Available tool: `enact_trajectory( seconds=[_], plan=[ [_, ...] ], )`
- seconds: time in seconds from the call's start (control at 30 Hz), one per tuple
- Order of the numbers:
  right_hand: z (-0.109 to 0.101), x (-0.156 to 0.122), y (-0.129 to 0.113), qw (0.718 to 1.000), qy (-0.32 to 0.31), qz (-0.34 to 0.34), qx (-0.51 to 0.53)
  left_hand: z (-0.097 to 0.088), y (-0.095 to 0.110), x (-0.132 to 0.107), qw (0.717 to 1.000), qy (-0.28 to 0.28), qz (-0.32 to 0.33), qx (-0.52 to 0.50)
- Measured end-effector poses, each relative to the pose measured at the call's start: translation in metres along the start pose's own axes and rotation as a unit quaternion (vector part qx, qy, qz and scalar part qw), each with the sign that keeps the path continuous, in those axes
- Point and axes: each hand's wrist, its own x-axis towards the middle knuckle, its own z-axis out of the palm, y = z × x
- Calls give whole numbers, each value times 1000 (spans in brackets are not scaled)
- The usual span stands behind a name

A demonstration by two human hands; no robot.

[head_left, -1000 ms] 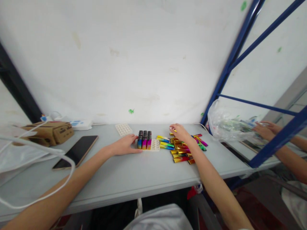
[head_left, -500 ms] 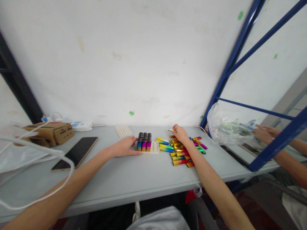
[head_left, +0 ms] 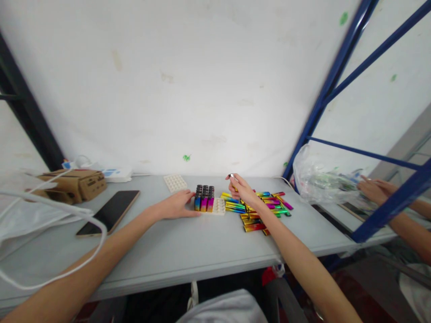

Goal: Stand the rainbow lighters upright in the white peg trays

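Several lighters (head_left: 204, 199) with black tops and shiny blue, purple and orange bodies stand upright in rows. They fill the left part of a white holed tray (head_left: 219, 207); the holes on its right show bare. My left hand (head_left: 177, 205) rests on the table at the tray's left side, fingers and thumb spread around its near left corner. Raised above the table, right of the tray, my right hand (head_left: 240, 188) is closed around a lighter (head_left: 231, 176), whose metal end shows at the fingertips. Loose metallic lighters (head_left: 254, 221) lie piled under my right wrist.
Another white holed tray (head_left: 175, 183) lies behind, near the wall. To the left are a phone (head_left: 109, 213), a cardboard box (head_left: 76, 184) and a white cable (head_left: 97, 244). A blue metal frame (head_left: 311, 112), a plastic bag (head_left: 311, 179) and another person's hands (head_left: 372, 188) are at right.
My right hand has lifted off the pile and moved left toward the tray, with the lighter turned more upright in its fingers. My left hand stays by the tray.
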Motion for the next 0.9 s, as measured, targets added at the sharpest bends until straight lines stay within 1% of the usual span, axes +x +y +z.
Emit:
enact_trajectory(
  seconds=[0.07,0.13,0.23,0.3,0.37,0.47,0.6,0.77,0.83,0.9],
  plan=[
    [7,-1,0,999,24,2,-31,2,1,1,1000,8,-5,5],
    [12,0,2,993,70,-17,-97,5,1,2,1000,22,-11,4],
    [17,1,6,969,137,-42,-203,6,1,3,1000,24,-14,-7],
    [18,0,7,957,158,-42,-239,4,1,3,1000,14,-14,-13],
    [19,0,8,952,165,-39,-255,0,0,3,1000,7,-13,-21],
    [20,-1,8,952,155,-41,-262,-4,-2,1,999,2,-10,-33],
    [20,-1,8,956,130,-73,-254,-6,-4,-1,999,-3,-5,-35],
    [23,-2,8,967,52,-114,-224,-6,-2,-1,999,-2,-14,-31],
    [24,-4,7,952,39,-139,-269,-7,-1,-2,999,-3,-15,-36],
    [25,-5,4,928,35,-154,-337,-7,0,-2,999,-6,-14,-37]
  ],
)
